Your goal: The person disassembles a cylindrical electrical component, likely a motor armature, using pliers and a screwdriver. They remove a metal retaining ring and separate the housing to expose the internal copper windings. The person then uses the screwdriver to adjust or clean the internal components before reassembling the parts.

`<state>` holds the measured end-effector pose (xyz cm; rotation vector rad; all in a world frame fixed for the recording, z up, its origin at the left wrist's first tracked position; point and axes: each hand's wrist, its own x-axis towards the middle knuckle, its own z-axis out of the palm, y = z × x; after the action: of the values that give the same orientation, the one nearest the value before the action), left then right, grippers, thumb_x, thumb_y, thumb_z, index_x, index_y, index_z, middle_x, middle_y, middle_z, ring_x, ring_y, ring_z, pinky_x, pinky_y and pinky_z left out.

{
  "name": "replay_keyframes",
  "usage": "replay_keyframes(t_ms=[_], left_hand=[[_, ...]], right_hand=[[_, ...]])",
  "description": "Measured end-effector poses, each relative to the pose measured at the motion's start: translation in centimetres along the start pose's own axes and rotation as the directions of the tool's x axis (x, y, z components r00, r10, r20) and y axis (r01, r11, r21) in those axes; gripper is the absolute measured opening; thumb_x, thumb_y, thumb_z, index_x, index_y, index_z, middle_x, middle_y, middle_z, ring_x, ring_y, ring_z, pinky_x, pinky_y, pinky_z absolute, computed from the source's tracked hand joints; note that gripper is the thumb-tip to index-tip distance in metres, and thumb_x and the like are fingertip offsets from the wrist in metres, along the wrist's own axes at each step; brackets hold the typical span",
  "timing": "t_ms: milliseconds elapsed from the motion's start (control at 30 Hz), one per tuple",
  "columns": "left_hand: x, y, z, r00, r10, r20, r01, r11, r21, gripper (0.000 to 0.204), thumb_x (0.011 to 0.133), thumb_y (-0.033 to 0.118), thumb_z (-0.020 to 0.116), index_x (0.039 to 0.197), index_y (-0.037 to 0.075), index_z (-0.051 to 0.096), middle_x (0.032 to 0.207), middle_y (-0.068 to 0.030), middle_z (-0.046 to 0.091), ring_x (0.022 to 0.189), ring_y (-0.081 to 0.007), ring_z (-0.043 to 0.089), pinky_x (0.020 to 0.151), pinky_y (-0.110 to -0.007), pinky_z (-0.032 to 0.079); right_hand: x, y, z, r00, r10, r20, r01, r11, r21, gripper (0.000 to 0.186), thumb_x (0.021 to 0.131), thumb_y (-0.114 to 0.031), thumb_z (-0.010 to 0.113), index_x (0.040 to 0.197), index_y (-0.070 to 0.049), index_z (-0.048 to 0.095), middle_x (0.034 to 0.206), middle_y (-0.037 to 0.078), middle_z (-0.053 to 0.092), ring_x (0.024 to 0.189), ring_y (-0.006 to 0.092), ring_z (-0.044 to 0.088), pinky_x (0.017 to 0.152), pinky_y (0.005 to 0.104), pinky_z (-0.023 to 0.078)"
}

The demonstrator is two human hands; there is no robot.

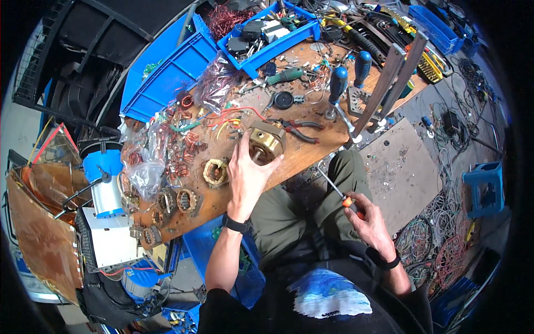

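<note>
My left hand [247,170] grips a brass-coloured metal housing [266,142] at the front edge of the wooden table [303,156], fingers and thumb around its sides. A round opening shows on the housing's near side. Over my right thigh, my right hand [367,220] is closed round the orange and black handle of a screwdriver [337,190], its shaft pointing up and left. Red-and-black pliers [300,129] lie just right of the housing. To its left on the wood sits a ring-shaped motor stator [215,172].
Blue bins [169,69] line the table's far side. Copper wire scraps [186,145] and a clear plastic bag [146,175] cover its left part. Blue-handled clamps [338,83] and upright metal bars [384,83] stand at the right. Wire heaps [445,239] and a blue stool [483,189] are on the floor.
</note>
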<state>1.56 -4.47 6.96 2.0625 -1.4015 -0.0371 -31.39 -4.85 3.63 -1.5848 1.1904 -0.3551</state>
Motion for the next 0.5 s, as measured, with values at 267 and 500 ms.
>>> replay_keyframes(t_ms=[267,500], left_hand=[[-2.0,-1.3,-1.2,0.997,-0.073,0.030,0.075,0.994,-0.075,0.098,0.071,0.030,0.099,0.148,-0.006,0.052,0.131,-0.0301,0.068,0.118,-0.0421,0.070,0.101,-0.048,0.057],[-2.8,-2.3,-1.1,0.995,-0.015,0.096,0.028,0.990,-0.139,0.090,0.076,0.006,0.097,0.146,-0.006,0.042,0.140,-0.0267,0.063,0.131,-0.0308,0.066,0.109,-0.041,0.057]], right_hand=[[-0.4,1.2,-0.4,0.998,-0.012,-0.062,0.018,0.996,0.091,0.044,0.098,-0.020,0.072,0.136,0.000,0.064,0.105,0.019,0.078,0.094,0.0229,0.074,0.084,0.0373,0.058],[3.3,-1.2,0.0,0.989,-0.130,-0.065,0.135,0.988,0.075,0.039,0.097,-0.027,0.077,0.122,0.001,0.065,0.084,0.016,0.072,0.068,0.0181,0.060,0.066,0.0380,0.050]])
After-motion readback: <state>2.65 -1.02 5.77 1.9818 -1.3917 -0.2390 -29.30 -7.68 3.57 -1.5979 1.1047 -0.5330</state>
